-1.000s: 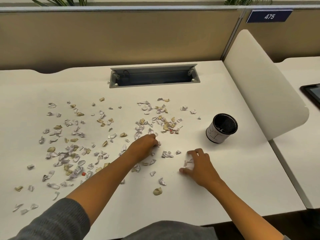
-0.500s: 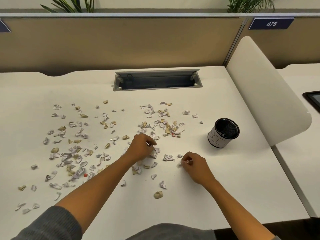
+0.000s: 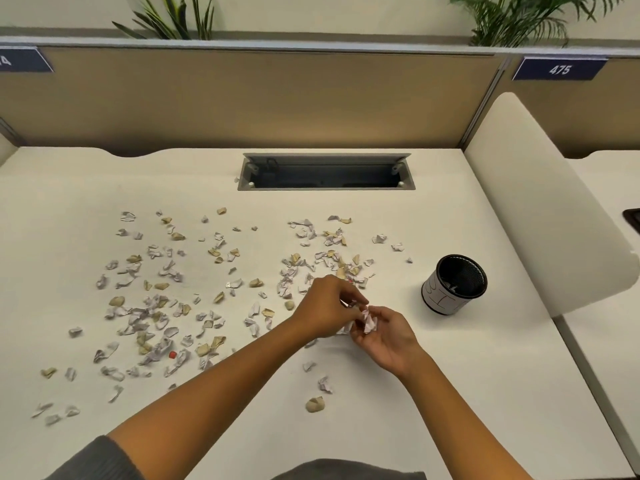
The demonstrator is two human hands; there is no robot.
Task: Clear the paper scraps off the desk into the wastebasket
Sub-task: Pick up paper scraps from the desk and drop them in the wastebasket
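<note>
The left hand (image 3: 325, 306) pinches what looks like a scrap into the cupped right hand (image 3: 384, 336), which holds a crumpled wad (image 3: 369, 320) above the desk (image 3: 450, 393); loosely cradled bits could spill before reaching the mesh wastebasket (image 3: 454, 284) nearby.

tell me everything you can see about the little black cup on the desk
The cup is a small round black mesh container with a white paper band around its lower wall bearing dark handwritten marks. It stands upright and open-topped on the white desk, right of the scattered scraps. Its inside looks dark; contents unclear. Neither hand touches it.
</note>
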